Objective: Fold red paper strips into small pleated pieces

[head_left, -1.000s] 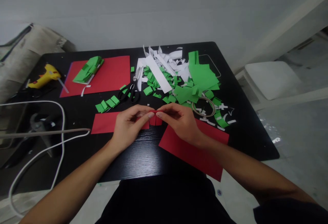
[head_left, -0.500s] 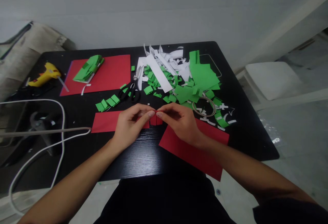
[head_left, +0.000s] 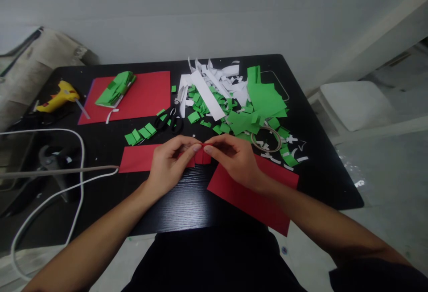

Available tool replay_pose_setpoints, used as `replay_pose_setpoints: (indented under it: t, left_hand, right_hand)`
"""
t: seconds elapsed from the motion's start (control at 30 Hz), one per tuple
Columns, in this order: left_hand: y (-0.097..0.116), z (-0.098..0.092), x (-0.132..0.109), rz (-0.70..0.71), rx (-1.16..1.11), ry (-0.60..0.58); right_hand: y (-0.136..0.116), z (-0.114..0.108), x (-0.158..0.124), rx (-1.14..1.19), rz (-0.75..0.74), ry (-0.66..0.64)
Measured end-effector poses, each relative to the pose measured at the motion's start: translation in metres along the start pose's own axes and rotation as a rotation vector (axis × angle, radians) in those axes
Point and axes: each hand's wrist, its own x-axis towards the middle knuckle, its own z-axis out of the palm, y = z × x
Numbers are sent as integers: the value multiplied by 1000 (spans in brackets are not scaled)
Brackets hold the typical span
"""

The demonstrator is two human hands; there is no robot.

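Between my two hands is a small folded red paper piece (head_left: 203, 156), with a crease line down its middle. My left hand (head_left: 172, 160) pinches its upper left edge between thumb and fingers. My right hand (head_left: 234, 158) pinches the upper right edge, its thumb almost touching the left one. Under my left hand lies a red paper strip (head_left: 137, 159), partly covered. A larger red paper sheet (head_left: 254, 194) sits beneath my right hand and forearm, one corner reaching past the table's front edge.
Black-handled scissors (head_left: 170, 116) lie beyond my hands, near folded green paper pieces (head_left: 140, 134). Green scraps (head_left: 239, 122), white paper strips (head_left: 207, 96) and a tape ring (head_left: 266, 139) spread to the right. A yellow glue gun (head_left: 60, 97), red sheet (head_left: 147, 96) and white cable (head_left: 82, 185) are left.
Both hands keep their pinch on the small red paper, which has shifted very slightly to the left. Everything else looks the same.
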Motion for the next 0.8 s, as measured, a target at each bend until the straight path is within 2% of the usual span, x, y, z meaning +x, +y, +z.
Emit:
replay_pose_setpoints:
  t: [0.8]
  left_hand:
    - [-1, 1, -2, 36, 5, -16]
  right_hand:
    - [-3, 0, 1, -23, -29, -30]
